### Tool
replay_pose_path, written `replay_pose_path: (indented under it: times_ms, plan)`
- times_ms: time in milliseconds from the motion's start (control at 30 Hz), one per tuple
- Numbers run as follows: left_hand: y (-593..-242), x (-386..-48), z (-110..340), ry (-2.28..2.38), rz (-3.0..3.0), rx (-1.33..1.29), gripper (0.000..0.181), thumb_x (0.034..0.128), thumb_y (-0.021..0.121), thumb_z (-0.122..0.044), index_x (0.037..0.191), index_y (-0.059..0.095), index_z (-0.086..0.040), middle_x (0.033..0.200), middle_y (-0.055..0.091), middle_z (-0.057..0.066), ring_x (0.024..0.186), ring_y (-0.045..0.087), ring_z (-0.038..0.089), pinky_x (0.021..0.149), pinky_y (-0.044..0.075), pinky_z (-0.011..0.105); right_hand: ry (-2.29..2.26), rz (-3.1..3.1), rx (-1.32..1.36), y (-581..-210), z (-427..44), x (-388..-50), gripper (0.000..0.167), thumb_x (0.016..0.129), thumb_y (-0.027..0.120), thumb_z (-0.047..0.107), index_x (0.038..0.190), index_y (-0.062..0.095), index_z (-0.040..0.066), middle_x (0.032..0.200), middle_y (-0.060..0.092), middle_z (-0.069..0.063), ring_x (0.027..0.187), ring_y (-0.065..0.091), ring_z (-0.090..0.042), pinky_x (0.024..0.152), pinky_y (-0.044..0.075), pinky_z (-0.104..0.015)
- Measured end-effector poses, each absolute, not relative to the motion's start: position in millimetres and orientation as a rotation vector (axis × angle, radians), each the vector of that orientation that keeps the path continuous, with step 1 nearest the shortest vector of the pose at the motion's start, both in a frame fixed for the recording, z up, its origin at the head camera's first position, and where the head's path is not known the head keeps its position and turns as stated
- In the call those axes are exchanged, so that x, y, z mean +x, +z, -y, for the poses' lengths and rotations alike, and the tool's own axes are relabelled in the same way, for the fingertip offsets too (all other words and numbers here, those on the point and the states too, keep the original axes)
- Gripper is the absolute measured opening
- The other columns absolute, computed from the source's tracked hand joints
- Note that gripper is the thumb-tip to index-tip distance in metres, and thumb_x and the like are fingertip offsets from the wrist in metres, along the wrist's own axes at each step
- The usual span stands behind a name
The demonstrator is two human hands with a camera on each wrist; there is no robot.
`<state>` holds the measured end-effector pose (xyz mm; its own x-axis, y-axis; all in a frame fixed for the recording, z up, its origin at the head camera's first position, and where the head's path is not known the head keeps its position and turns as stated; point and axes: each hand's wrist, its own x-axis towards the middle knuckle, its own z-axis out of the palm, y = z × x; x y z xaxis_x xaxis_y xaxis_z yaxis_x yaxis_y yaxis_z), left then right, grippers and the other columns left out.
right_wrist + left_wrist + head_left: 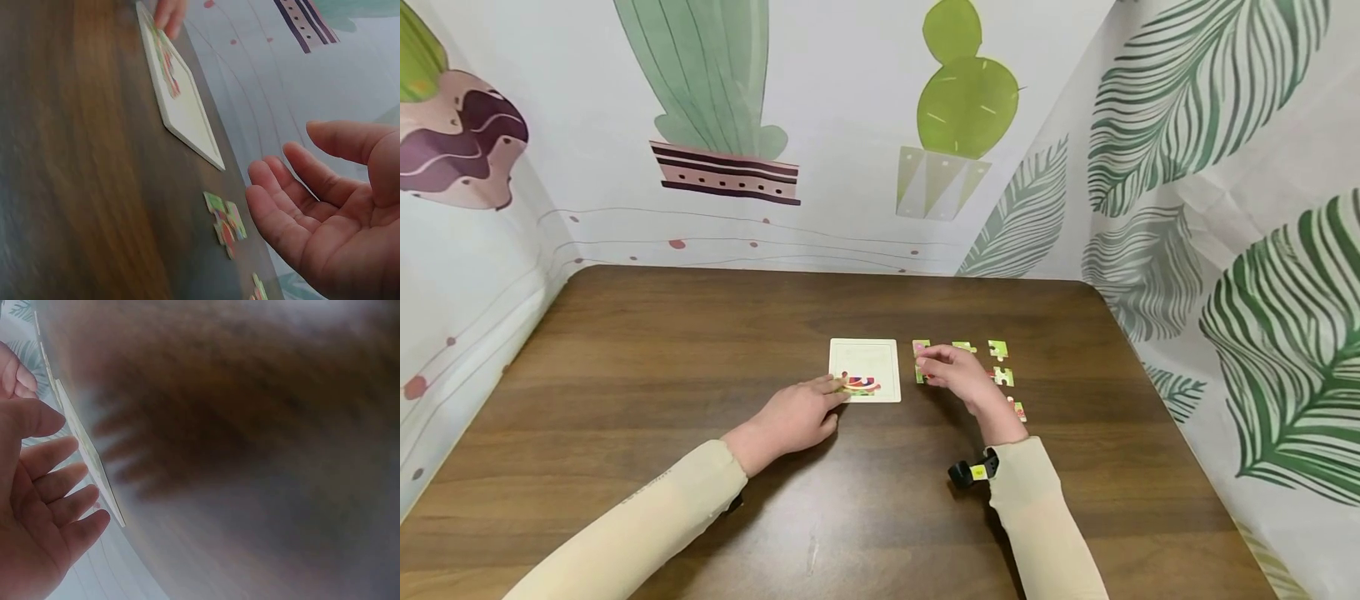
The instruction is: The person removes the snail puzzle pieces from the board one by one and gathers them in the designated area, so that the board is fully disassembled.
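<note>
A white puzzle tray (pixel 865 354) lies on the table, with joined jigsaw pieces (pixel 861 386) along its lower part. My left hand (pixel 797 414) has its fingertips on the tray's lower left, at those pieces. The left wrist view shows this hand (pixel 50 506) with fingers extended beside the tray's edge (pixel 94 462). Right of the tray, my right hand (pixel 958 375) hovers over loose jigsaw pieces (pixel 921 347) and partly hides some. In the right wrist view its fingers (pixel 275 215) are loosely bent, thumb apart, and nothing is between them. Loose pieces (pixel 219 209) lie beyond them.
More loose pieces (pixel 997 349) sit in rough rows to the right, one (pixel 1018 409) nearly under the right wrist. The brown wooden table (pixel 700 333) meets a patterned cloth backdrop (pixel 850 167) at its far edge. A black wrist camera (pixel 964 475) is strapped at the right cuff.
</note>
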<state>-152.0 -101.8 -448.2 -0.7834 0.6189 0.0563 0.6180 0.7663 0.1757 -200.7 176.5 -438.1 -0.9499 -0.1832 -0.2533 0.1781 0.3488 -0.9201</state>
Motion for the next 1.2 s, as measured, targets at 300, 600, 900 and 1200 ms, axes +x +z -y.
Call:
replay_pose_path:
  times_ms: [300,600,900,1200]
  plan:
    - [-447,-152,102,0.296,-2.939,1.016,0.039,0.0921,0.063,-0.013,0.129,0.07,-0.003,0.141,0.066,0.016,0.133,0.063,0.033,0.105,0.054,0.046,-1.56,-2.327,-0.059,-444,-159,-201,0.034,0.099,0.061,0.008,0.127,0.064,-0.011,0.13,0.066,-0.029,0.109,0.071,-0.025,0.101,0.058,-0.042]
    - [-448,-153,103,0.334,-2.911,1.029,0.039,0.0925,0.062,-0.014,0.129,0.07,-0.002,0.141,0.066,0.017,0.132,0.063,0.034,0.106,0.053,0.046,-1.49,-2.337,-0.059,-448,-145,-201,0.033,0.1,0.062,0.01,0.126,0.066,-0.009,0.129,0.067,-0.026,0.112,0.069,-0.026,0.102,0.057,-0.043]
    - [-448,-157,102,0.305,-2.897,1.025,0.038,0.0914,0.063,-0.014,0.127,0.072,-0.004,0.138,0.067,0.016,0.129,0.066,0.033,0.097,0.058,0.047,-1.467,-2.326,-0.093,-447,-138,-200,0.033,0.1,0.061,0.01,0.126,0.067,-0.009,0.128,0.067,-0.027,0.114,0.069,-0.028,0.102,0.057,-0.042]
    - [-448,-157,101,0.278,-2.9,1.019,0.039,0.091,0.064,-0.016,0.128,0.072,-0.005,0.141,0.066,0.015,0.129,0.066,0.032,0.093,0.059,0.048,-1.427,-2.335,-0.11,-446,-136,-201,0.032,0.1,0.061,0.01,0.125,0.067,-0.009,0.127,0.068,-0.027,0.111,0.071,-0.029,0.1,0.058,-0.041]
